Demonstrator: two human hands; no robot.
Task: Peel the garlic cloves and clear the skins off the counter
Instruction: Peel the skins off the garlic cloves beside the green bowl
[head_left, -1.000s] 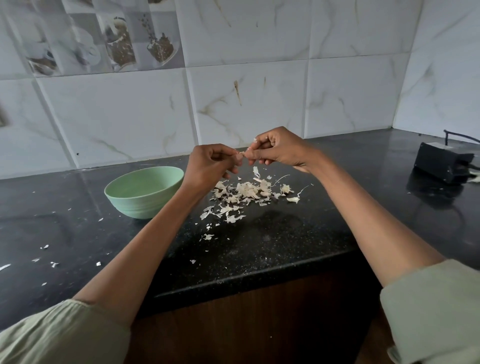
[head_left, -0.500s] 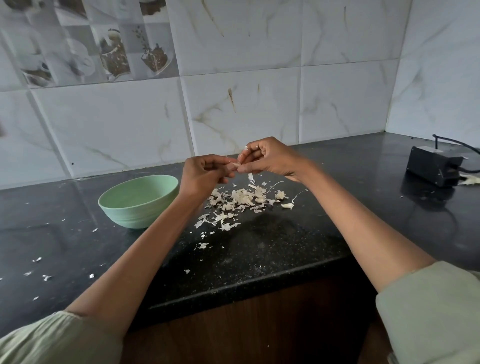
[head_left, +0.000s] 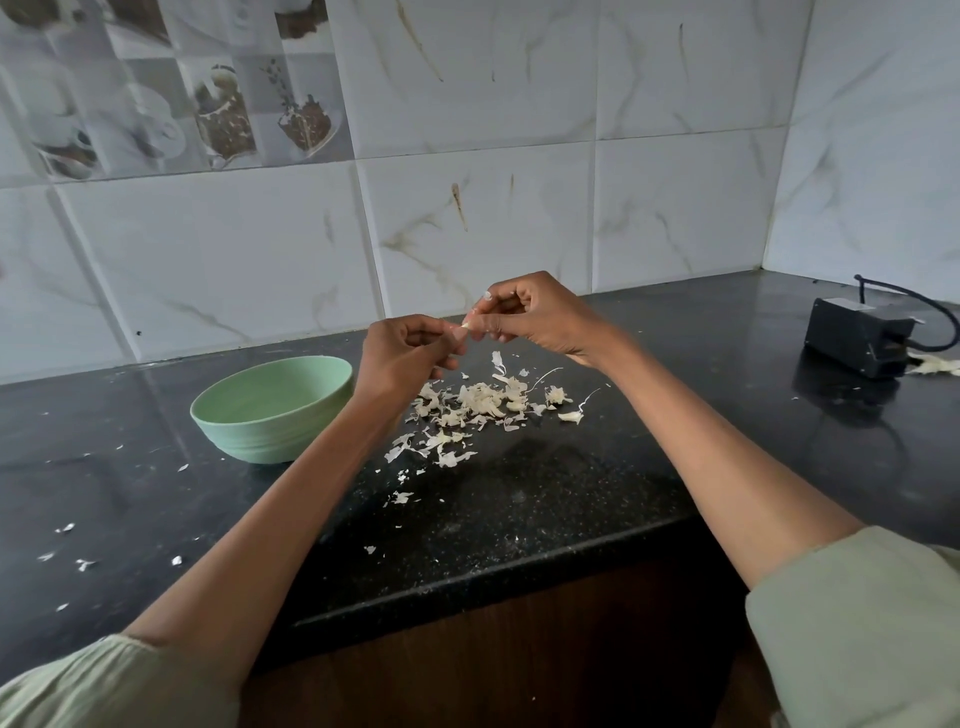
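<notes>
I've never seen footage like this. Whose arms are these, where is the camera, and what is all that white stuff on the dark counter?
There is no machine here: these are a person's two bare arms, filmed by one wide-angle camera worn on their head, looking forward and down. That is why both arms reach in from the bottom of the picture.

The left hand and right hand meet above the counter, both pinching a small pale piece, seemingly a garlic clove being peeled; it is mostly hidden by the fingers.

Below the hands lies a pile of papery garlic skins, with smaller flakes scattered further left. A light green bowl stands to the left of the pile; what it holds cannot be seen. At far right sits a small black box with a cable. Behind is a tiled wall.
</notes>
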